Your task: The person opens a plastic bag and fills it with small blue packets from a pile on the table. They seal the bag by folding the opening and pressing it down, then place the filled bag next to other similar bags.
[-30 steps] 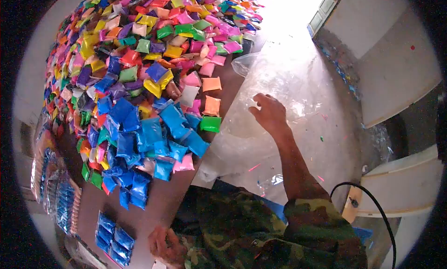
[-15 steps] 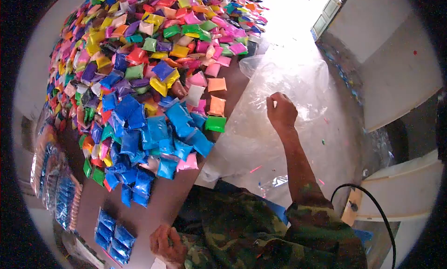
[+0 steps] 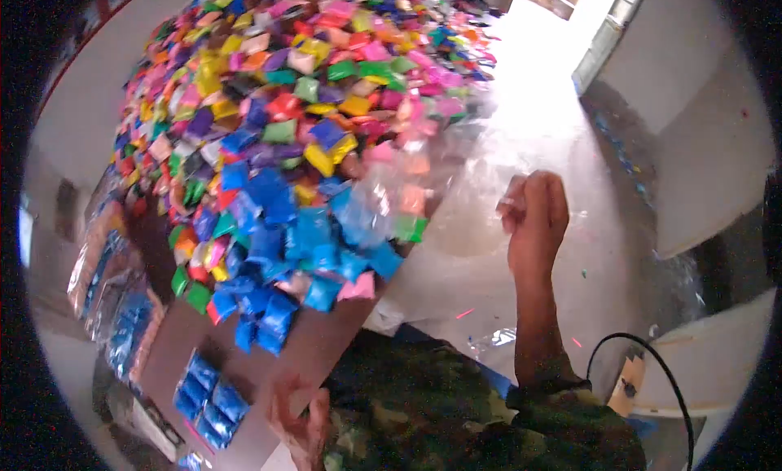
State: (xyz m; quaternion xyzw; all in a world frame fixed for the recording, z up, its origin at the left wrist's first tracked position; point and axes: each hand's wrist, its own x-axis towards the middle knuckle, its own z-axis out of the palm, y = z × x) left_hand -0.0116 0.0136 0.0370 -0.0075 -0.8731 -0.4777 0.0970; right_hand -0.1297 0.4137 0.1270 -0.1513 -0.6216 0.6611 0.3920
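My right hand (image 3: 538, 214) is raised at the right of the table, its fingers closed on a thin clear plastic bag (image 3: 379, 206). The bag is blurred and spreads leftward from the hand, over the table edge and some packets. At the near edge of the table is my left hand (image 3: 300, 414), fingers curled apart with nothing visible between them. To its left lies a flat set of blue packets (image 3: 212, 399) in clear wrapping. Beyond, loose blue packets (image 3: 265, 243) lie in front of a big heap of many-coloured packets (image 3: 305, 88).
Clear bags with blue contents (image 3: 126, 324) are stacked along the table's left edge. The brown table (image 3: 346, 324) runs away from me. On the right are the pale floor (image 3: 452, 288), a black hose (image 3: 664, 365) and a wall (image 3: 709, 169). Bright light enters at the far end.
The clear bag has swung from over the floor leftward across the table edge. My right hand has turned fingers-up. My left hand's fingers have opened. The view has shifted slightly.
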